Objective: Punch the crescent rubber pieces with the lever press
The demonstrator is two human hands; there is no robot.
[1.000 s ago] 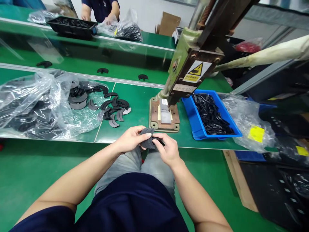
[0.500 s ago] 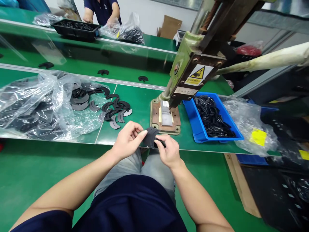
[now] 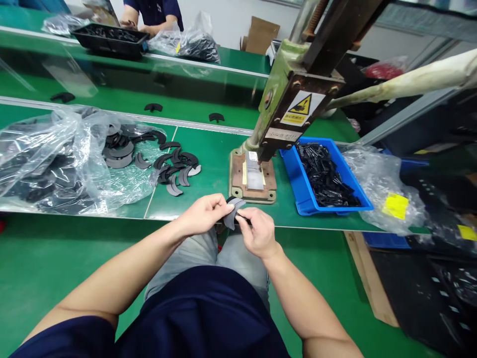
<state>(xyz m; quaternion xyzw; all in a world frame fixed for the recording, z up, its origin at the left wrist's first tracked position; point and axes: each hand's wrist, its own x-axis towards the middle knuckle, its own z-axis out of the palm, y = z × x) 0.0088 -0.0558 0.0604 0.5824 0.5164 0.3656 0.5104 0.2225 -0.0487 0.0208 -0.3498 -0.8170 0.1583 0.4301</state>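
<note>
Between my two hands, over the bench's front edge, is a curved grey-black plastic piece (image 3: 231, 219), with a darker part behind it. My left hand (image 3: 208, 211) pinches its left side between thumb and fingers. On its right side my right hand (image 3: 257, 227) is closed, thumb and forefinger pressed against it. Just beyond the hands stands a green hand press (image 3: 278, 94) with a metal block on its base plate (image 3: 238, 181). Loose curved pieces (image 3: 182, 176) lie to the left of the press, beside an open clear plastic bag (image 3: 80, 159) holding more of them.
Right of the press sits a blue bin (image 3: 303, 199) full of small black parts (image 3: 324, 174), with a clear bag (image 3: 383, 194) beyond it. Black parts (image 3: 153, 107) lie along the green strip behind a rail. Across the bench, a person (image 3: 154, 17) works by a black tray (image 3: 108, 42).
The held pieces have turned, so a lighter grey curved face now shows instead of a dark fanned stack. Both hands stay close together. The person opposite has drawn their hands together.
</note>
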